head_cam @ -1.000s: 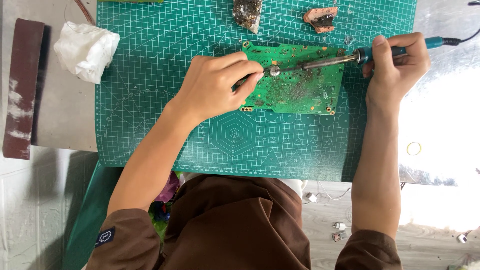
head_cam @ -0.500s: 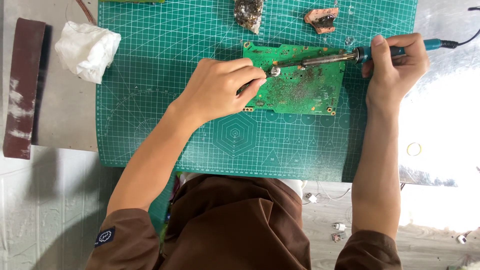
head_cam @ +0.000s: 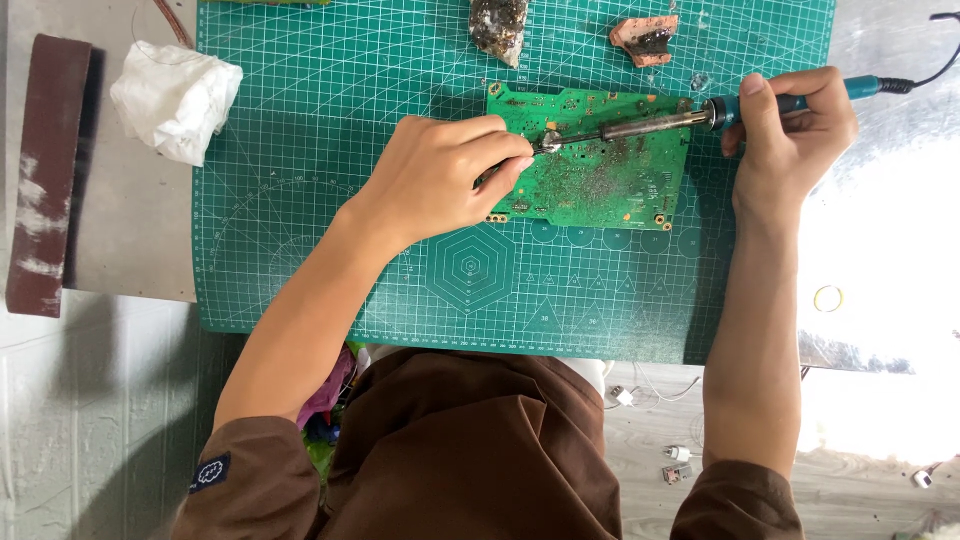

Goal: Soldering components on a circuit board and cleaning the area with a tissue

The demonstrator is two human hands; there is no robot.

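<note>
left hand rests on green circuit board, fingers pinching a small metal part | right hand grips soldering iron, tip at that part | board lies on green cutting mat | white crumpled cloth far left

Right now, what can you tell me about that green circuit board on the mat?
The green circuit board is a flat, roughly rectangular panel lying on the green cutting mat. Its face looks scorched and speckled dark near the middle. The left hand rests on its left edge, while the right hand lays a soldering iron across its top.
</note>
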